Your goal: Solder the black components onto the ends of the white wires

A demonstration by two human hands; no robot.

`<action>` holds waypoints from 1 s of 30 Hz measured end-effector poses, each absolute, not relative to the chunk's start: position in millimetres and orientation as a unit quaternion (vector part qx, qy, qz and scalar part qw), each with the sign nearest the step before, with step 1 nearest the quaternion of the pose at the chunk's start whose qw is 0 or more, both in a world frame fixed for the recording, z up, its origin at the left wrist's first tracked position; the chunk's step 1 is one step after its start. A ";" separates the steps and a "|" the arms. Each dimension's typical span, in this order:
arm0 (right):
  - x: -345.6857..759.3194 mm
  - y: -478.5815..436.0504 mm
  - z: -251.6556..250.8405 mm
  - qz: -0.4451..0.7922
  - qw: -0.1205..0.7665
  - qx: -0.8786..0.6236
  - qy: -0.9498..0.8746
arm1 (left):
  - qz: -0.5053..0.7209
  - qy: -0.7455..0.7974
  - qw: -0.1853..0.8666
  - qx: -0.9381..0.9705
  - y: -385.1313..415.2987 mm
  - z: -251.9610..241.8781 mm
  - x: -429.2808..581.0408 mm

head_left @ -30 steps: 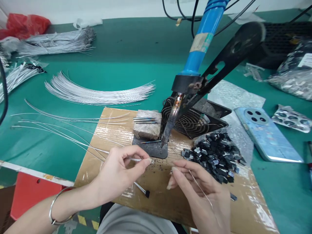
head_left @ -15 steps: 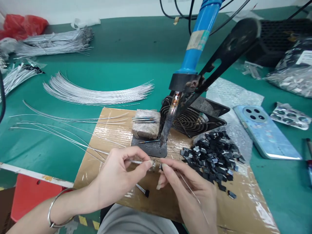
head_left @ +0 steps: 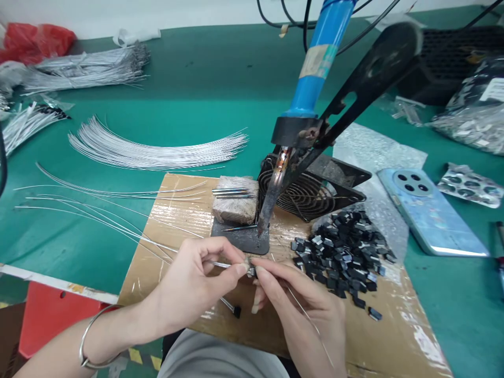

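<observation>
My left hand (head_left: 205, 289) is closed, thumb and forefinger pinching thin white wires (head_left: 167, 247) close to their end. My right hand (head_left: 305, 310) pinches a small black connector (head_left: 252, 272) with metal pins, held against the wire end at the left fingertips. A thin silvery wire (head_left: 311, 320) also runs through the right hand, across the palm, its tip poking up past the fingers. Just below the hands lies another black connector (head_left: 237, 312) with wires attached. The exact contact between pins and wire ends is partly hidden by my fingers.
A soldering iron (head_left: 271, 194) on a stand points down just beyond my hands. Near it are a fan (head_left: 307, 191), a block (head_left: 236, 210) with metal rods, and a heap of black connectors (head_left: 346, 257). A wire bundle (head_left: 157, 156) and a phone (head_left: 433, 215) lie farther out.
My right hand has moved slightly left, bringing the black connector up to the wire end in my left fingers. The gap between the fingertips has closed.
</observation>
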State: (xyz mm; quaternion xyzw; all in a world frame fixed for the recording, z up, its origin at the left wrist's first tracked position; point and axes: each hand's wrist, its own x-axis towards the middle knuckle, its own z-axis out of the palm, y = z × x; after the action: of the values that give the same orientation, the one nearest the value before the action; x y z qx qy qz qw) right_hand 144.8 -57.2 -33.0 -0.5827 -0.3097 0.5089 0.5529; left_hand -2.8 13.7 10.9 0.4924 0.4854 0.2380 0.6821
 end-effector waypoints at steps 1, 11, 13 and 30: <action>145.0 -57.2 -33.4 0.507 0.554 -0.580 -0.315 | 0.242 0.483 0.684 0.490 13.6 10.7 -2.2; 150.4 -57.2 -40.5 0.507 0.546 -0.563 -0.358 | 0.230 0.490 0.677 0.498 13.6 9.6 -0.7; 151.0 -56.7 -41.1 0.506 0.547 -0.561 -0.361 | 0.232 0.488 0.680 0.496 13.5 9.3 -1.4; 149.1 -54.1 -34.9 0.521 0.546 -0.564 -0.335 | 0.245 0.478 0.690 0.485 14.2 10.9 0.2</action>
State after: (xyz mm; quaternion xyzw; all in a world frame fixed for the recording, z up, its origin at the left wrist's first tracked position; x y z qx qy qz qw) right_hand 149.1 -54.1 -34.9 -0.5640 -0.3345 0.5213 0.5461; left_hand 0.2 14.2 10.9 0.4850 0.4780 0.2453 0.6900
